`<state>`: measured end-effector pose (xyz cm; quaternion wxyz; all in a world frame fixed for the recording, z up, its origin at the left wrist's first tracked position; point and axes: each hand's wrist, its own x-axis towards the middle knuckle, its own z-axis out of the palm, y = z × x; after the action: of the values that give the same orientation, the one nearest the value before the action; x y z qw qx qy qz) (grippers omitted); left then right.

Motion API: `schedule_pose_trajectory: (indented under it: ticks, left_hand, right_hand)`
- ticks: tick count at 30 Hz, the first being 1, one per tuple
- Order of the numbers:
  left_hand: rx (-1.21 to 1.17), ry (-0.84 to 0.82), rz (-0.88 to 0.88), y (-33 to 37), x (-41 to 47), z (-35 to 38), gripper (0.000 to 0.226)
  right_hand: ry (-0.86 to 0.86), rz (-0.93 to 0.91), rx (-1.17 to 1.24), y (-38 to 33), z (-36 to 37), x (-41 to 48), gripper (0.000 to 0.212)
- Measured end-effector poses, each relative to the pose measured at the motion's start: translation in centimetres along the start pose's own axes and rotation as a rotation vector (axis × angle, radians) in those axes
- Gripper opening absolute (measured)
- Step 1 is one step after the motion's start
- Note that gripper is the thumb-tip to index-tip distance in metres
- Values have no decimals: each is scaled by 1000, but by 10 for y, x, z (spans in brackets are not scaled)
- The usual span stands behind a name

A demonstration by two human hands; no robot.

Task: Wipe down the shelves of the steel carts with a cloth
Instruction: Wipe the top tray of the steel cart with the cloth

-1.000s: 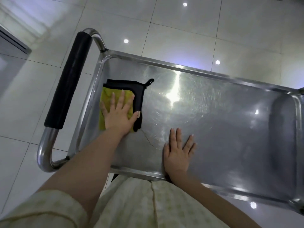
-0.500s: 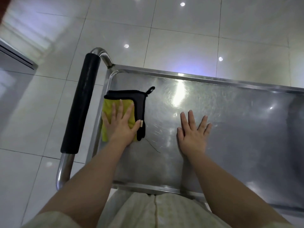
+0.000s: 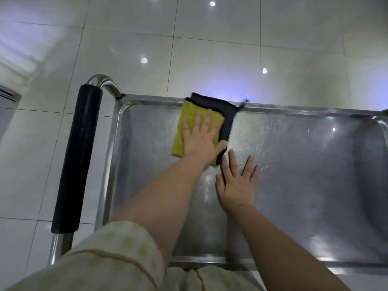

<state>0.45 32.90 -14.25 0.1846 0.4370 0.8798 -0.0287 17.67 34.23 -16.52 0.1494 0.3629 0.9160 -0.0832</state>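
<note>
A steel cart's top shelf (image 3: 294, 185) fills the lower right of the head view, shiny and scratched, with a raised rim. A yellow cloth with black edging (image 3: 189, 116) lies on it against the far rim, its black corner overhanging the edge. My left hand (image 3: 201, 137) presses flat on the cloth, fingers spread. My right hand (image 3: 237, 181) rests flat on the bare steel just right of and nearer than the cloth, fingers apart, holding nothing.
The cart's push handle with a black foam grip (image 3: 77, 156) runs along the left end. Glossy white floor tiles (image 3: 210, 49) surround the cart. A grey edge (image 3: 8, 95) shows at the far left.
My left hand has slid the cloth away from me and rightwards, from the shelf's left end to the far rim. My right hand stays flat on the steel.
</note>
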Motion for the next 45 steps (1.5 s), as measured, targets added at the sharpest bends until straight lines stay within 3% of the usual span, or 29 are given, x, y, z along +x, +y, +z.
schedule_pose_trajectory:
  ticks: [3, 6, 12, 15, 22, 27, 31, 36, 45]
  left_hand:
    - [31, -28, 154, 20, -1, 4, 63]
    - [20, -7, 131, -12, 1, 1, 70]
    - [-111, 48, -334, -134, -17, -9, 82]
    - [-72, 69, -385, -166, -39, -8, 79]
    - [-74, 52, -267, -138, -128, 32, 73]
    - [-75, 13, -291, -103, -241, 87, 76]
    - [-51, -29, -252, -95, -270, 102, 74]
    - [-65, -56, -226, -95, -216, 73, 74]
    - [-97, 44, -199, -40, -19, 9, 74]
  right_hand:
    - [2, 15, -16, 3, 2, 1, 65]
    - [14, 18, -3, 2, 1, 0, 63]
    - [-30, 25, -4, 1, -2, 0, 63]
    - [-43, 32, 6, 0, -4, -1, 63]
    - [-48, 32, 6, -1, -5, -1, 63]
    - [-42, 26, 4, -1, -4, -1, 63]
    - [-29, 14, 0, -2, -3, -3, 63]
    - [-46, 7, 12, -4, -3, -4, 63]
    - [-34, -22, 53, -5, -10, -3, 66]
